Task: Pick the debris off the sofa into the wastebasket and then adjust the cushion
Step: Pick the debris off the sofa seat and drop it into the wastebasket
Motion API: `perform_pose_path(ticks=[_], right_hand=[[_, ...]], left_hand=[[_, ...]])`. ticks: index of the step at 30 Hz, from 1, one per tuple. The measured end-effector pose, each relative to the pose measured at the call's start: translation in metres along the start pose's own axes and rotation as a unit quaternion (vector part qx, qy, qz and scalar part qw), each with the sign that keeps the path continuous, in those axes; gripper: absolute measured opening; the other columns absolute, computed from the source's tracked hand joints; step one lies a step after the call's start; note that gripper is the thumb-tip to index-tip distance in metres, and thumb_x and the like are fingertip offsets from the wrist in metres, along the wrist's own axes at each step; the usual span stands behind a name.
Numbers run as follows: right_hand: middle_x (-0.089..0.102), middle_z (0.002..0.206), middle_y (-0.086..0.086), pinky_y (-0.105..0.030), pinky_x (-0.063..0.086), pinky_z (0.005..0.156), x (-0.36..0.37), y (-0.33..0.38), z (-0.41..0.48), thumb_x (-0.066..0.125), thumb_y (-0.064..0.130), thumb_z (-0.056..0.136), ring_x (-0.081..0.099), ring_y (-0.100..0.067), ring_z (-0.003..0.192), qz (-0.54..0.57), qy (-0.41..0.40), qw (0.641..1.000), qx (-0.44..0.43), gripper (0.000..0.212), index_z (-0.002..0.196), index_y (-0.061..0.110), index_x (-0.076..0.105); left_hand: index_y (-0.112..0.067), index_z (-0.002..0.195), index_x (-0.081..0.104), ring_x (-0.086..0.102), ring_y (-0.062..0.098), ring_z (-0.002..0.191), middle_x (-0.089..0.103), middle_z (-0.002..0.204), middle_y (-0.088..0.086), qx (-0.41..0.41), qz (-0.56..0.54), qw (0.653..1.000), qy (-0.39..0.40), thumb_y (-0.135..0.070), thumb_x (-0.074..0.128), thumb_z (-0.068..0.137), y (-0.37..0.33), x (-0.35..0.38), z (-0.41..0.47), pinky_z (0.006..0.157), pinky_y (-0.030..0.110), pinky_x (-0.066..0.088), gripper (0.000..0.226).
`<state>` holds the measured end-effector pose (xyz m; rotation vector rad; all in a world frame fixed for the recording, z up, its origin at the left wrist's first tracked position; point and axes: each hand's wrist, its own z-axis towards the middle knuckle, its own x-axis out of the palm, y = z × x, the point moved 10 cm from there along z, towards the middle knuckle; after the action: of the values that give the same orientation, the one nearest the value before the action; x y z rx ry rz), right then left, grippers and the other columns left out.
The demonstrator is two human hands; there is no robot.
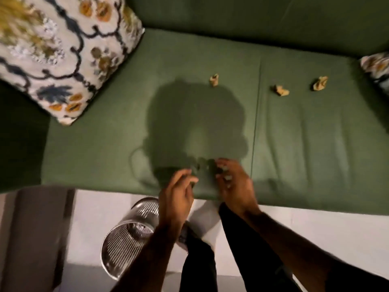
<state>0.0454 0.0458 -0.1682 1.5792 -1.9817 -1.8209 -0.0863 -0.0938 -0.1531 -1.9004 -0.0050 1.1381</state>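
Observation:
Three crumpled tan paper scraps lie on the green sofa seat (210, 127): one scrap (214, 80) near the middle, a second scrap (281, 90) right of the seam, a third scrap (320, 83) further right. My left hand (179, 190) and my right hand (233, 182) hover close together over the seat's front edge, well short of the scraps. Both are blurred, with fingers bent and apart, and I see nothing in them. The wire-mesh wastebasket (117, 245) stands on the floor below my left forearm. A large patterned cushion (63, 49) leans tilted in the sofa's left corner.
A second patterned cushion (376, 68) peeks in at the right edge. A brown piece of furniture (35, 232) stands left of the wastebasket. My dark-trousered legs (200, 266) are on the pale floor (315, 232) in front of the sofa.

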Motion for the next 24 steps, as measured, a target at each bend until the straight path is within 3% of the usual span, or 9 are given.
perform_pose_path(ticks=[3, 6, 10, 13, 17, 22, 24], right_hand=[[0.060, 0.129, -0.002, -0.034, 0.059, 0.088, -0.079, 0.001, 0.061, 0.061, 0.012, 0.092, 0.068, -0.020, 0.103, -0.065, -0.081, 0.994, -0.023, 0.039, 0.129, 0.027, 0.058], [0.045, 0.148, -0.009, -0.041, 0.050, 0.107, -0.141, -0.009, 0.133, 0.063, 0.018, 0.093, 0.051, -0.030, 0.131, -0.170, -0.135, 0.976, -0.003, 0.050, 0.140, 0.025, 0.050], [0.024, 0.163, -0.012, -0.050, 0.041, 0.112, -0.160, -0.037, 0.206, 0.059, 0.031, 0.097, 0.034, -0.039, 0.144, -0.247, -0.075, 0.962, 0.091, 0.059, 0.152, 0.031, 0.037], [0.042, 0.147, -0.015, -0.050, 0.046, 0.109, -0.160, -0.049, 0.225, 0.055, 0.028, 0.101, 0.044, -0.036, 0.132, -0.242, -0.044, 0.966, 0.076, 0.042, 0.142, 0.025, 0.050], [0.067, 0.122, -0.008, -0.038, 0.053, 0.099, -0.182, -0.065, 0.223, 0.055, 0.017, 0.102, 0.062, -0.024, 0.113, -0.172, -0.020, 0.984, 0.048, 0.021, 0.115, 0.020, 0.071], [0.075, 0.118, -0.001, -0.031, 0.052, 0.106, -0.280, -0.099, 0.221, 0.069, 0.010, 0.090, 0.068, -0.015, 0.113, -0.107, -0.180, 0.973, 0.100, 0.019, 0.101, 0.021, 0.081], [0.070, 0.128, -0.002, -0.028, 0.048, 0.110, -0.301, -0.117, 0.232, 0.074, 0.014, 0.088, 0.062, -0.018, 0.124, -0.114, -0.174, 0.967, 0.144, 0.024, 0.109, 0.025, 0.079]], left_hand=[[-0.022, 0.100, 0.074, 0.062, 0.016, 0.113, 0.066, 0.128, 0.001, 0.075, 0.017, 0.997, -0.003, -0.013, 0.049, 0.087, -0.068, 0.014, 0.093, 0.091, 0.019, 0.044, 0.030], [-0.021, 0.119, 0.068, 0.054, 0.027, 0.129, 0.052, 0.147, 0.005, 0.103, 0.099, 0.990, -0.017, -0.010, 0.055, 0.086, -0.111, 0.033, 0.182, 0.103, 0.036, 0.047, 0.037], [-0.016, 0.139, 0.049, 0.043, 0.038, 0.133, 0.033, 0.157, 0.014, 0.044, 0.204, 0.977, 0.038, -0.019, 0.055, 0.090, -0.117, 0.068, 0.253, 0.109, 0.049, 0.042, 0.049], [-0.015, 0.133, 0.052, 0.044, 0.038, 0.128, 0.044, 0.146, 0.014, 0.033, 0.259, 0.964, 0.046, -0.015, 0.050, 0.089, -0.116, 0.082, 0.256, 0.103, 0.049, 0.042, 0.043], [-0.010, 0.123, 0.062, 0.053, 0.042, 0.114, 0.056, 0.128, 0.019, 0.069, 0.201, 0.977, 0.013, -0.002, 0.044, 0.089, -0.117, 0.085, 0.244, 0.101, 0.048, 0.040, 0.040], [-0.013, 0.116, 0.069, 0.054, 0.043, 0.105, 0.059, 0.118, 0.019, 0.053, 0.175, 0.983, -0.011, -0.001, 0.042, 0.089, -0.113, 0.085, 0.235, 0.099, 0.046, 0.046, 0.040], [-0.014, 0.112, 0.071, 0.055, 0.042, 0.104, 0.060, 0.117, 0.017, 0.047, 0.166, 0.985, -0.017, -0.002, 0.044, 0.090, -0.113, 0.085, 0.230, 0.096, 0.045, 0.047, 0.037]])
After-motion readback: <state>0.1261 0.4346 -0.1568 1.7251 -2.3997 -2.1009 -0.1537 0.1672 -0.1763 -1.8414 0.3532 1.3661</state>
